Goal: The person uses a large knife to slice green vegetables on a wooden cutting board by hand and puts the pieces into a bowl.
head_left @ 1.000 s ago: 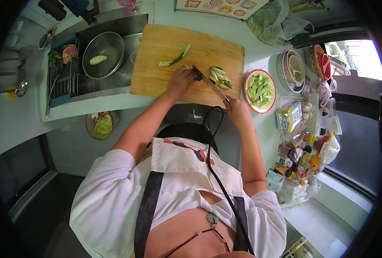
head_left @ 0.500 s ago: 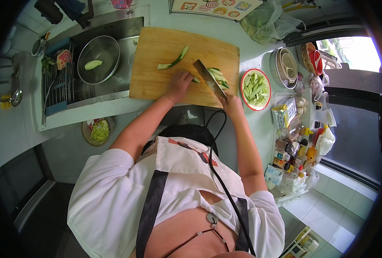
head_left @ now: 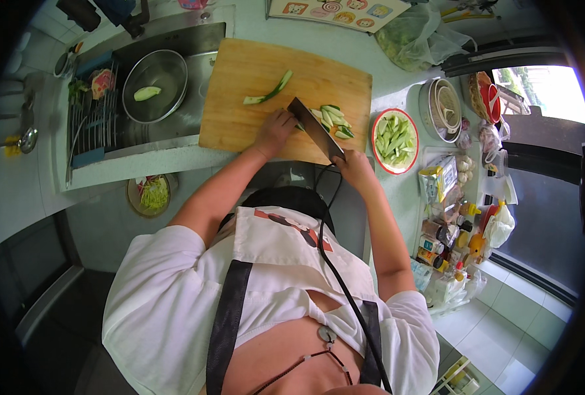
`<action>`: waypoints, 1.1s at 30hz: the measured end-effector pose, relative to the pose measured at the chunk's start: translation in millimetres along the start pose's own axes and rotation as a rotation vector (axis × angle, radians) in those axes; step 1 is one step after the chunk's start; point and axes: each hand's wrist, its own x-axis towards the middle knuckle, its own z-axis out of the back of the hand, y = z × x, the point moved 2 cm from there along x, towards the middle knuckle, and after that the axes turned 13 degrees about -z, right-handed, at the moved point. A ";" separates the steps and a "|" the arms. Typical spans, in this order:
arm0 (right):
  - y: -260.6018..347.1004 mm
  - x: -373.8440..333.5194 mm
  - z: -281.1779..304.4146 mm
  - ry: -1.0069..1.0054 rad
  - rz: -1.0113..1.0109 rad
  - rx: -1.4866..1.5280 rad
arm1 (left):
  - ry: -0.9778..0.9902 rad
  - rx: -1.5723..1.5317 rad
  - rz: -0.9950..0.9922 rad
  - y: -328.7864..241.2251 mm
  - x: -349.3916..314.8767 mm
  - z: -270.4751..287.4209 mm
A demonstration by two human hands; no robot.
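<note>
On the wooden cutting board (head_left: 240,76), my left hand (head_left: 276,131) has its fingers curled down over a strip of green-skinned, pale-fleshed vegetable that it mostly hides. My right hand (head_left: 356,166) grips a cleaver (head_left: 315,130) by its handle near the board's front right corner. The blade slants up and left, its far end close beside my left fingertips. To the right of the blade lie several cut vegetable pieces (head_left: 332,117). One long, curved vegetable strip (head_left: 269,90) rests uncut farther back.
Right of the board stands a red-rimmed plate (head_left: 375,140) of cut pieces. The sink (head_left: 203,72) at left holds a metal bowl (head_left: 127,105) with a peeled vegetable (head_left: 147,93). Bottles and packets (head_left: 447,230) line the right side. A black cable (head_left: 324,247) hangs down my front.
The cleaver has shifted left, up against my left fingertips. The cut pieces to its right are more spread out. My left hand stays in nearly the same place.
</note>
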 end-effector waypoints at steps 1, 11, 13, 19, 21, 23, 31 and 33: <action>0.6 7.3 -9.2 0.003 0.001 0.005 | 0.018 0.001 0.007 -1.4 -0.8 0.0; 10.9 14.3 -22.1 -0.017 -0.076 -0.077 | 0.211 0.205 0.049 -12.6 11.8 35.5; 2.6 15.8 -27.7 -0.037 -0.030 -0.036 | 0.272 0.197 0.041 -6.8 7.7 37.4; 0.7 5.0 -15.0 -0.086 -0.001 0.039 | 0.161 0.114 0.036 -2.4 -2.2 23.3; 0.2 3.7 -10.9 -0.078 -0.003 0.035 | 0.153 0.107 0.041 -0.9 6.0 11.8; -1.0 3.5 -7.8 -0.086 0.010 0.045 | 0.145 0.100 0.050 -1.7 13.0 1.7; -7.1 5.2 -10.1 -0.053 -0.026 0.043 | 0.083 0.061 0.044 -4.8 7.5 -1.5; -3.8 8.4 -14.8 -0.022 -0.049 -0.003 | 0.081 0.066 0.021 -6.1 7.2 0.4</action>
